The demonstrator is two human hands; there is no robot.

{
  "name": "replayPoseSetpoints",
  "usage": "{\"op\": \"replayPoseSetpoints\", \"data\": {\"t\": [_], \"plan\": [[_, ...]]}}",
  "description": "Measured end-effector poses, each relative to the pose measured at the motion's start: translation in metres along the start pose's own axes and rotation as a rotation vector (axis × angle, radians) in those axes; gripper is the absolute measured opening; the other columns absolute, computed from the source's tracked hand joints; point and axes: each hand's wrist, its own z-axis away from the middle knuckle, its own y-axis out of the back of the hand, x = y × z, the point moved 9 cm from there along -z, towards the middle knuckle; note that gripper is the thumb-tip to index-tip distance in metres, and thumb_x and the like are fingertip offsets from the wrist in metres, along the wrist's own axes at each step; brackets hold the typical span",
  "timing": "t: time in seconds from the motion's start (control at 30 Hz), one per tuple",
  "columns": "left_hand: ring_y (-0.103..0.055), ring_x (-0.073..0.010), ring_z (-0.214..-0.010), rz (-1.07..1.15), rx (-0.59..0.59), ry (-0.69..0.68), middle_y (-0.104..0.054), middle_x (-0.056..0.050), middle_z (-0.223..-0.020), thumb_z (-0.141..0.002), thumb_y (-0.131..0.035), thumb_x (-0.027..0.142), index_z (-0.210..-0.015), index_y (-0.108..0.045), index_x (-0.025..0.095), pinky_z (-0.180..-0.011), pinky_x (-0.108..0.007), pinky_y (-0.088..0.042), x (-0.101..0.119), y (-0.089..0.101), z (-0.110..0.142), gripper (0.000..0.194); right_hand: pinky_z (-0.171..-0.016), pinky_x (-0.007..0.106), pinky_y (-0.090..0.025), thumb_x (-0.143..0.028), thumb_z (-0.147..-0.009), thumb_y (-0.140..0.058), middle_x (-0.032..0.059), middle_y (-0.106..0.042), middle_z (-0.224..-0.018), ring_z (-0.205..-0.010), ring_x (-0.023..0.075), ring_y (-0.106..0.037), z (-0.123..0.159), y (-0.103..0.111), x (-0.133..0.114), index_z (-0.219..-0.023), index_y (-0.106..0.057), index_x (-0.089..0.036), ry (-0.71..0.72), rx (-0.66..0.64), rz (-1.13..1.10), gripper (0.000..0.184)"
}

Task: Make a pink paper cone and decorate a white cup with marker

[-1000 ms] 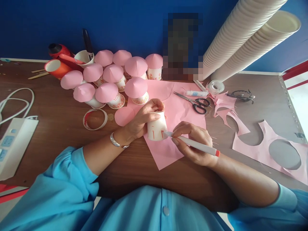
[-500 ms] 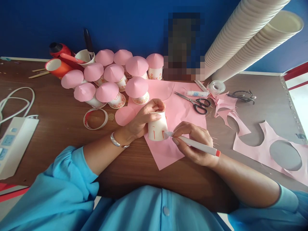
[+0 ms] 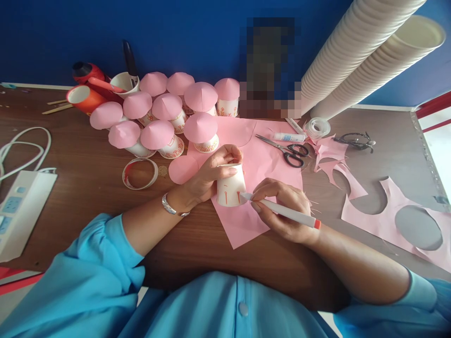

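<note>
A small white paper cup (image 3: 230,188) is held by my left hand (image 3: 211,172), the fingers closed around its upper part. Short red-orange strokes mark the cup's side. My right hand (image 3: 282,209) grips a white marker (image 3: 289,211) with a red end, its tip touching or very close to the cup near a stroke. Below both hands lies a pink paper sheet (image 3: 243,230). Beyond my left hand stand several cups with pink paper cones on top (image 3: 200,127), some with red drawings around the side. A flat pink disc (image 3: 182,170) lies beside my left wrist.
Scissors (image 3: 291,152), a glue tube (image 3: 289,137) and clear tape (image 3: 317,127) lie right of the sheet, with pink offcuts (image 3: 380,213) further right. Tall stacks of cups (image 3: 352,51) lean at the back right. A power strip (image 3: 26,211) and a tape ring (image 3: 140,174) are left.
The marker's rear end has shifted very slightly left. Both hands and the cup otherwise keep the same place.
</note>
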Motion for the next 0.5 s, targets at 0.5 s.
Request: {"op": "replayPoseSetpoints", "data": {"t": [0.5], "plan": [[-0.049, -0.0143, -0.084, 0.000, -0.023, -0.006, -0.050, -0.002, -0.103, -0.072, -0.082, 0.029, -0.104, -0.060, 0.022, -0.070, -0.025, -0.044, -0.0010, -0.0003, -0.0007, 0.040, -0.060, 0.028, -0.054, -0.012, -0.095, -0.062, 0.0016, -0.071, -0.079, -0.067, 0.0156, -0.069, -0.0002, 0.0008, 0.0014, -0.095, -0.062, -0.023, -0.017, 0.008, 0.005, 0.011]]}}
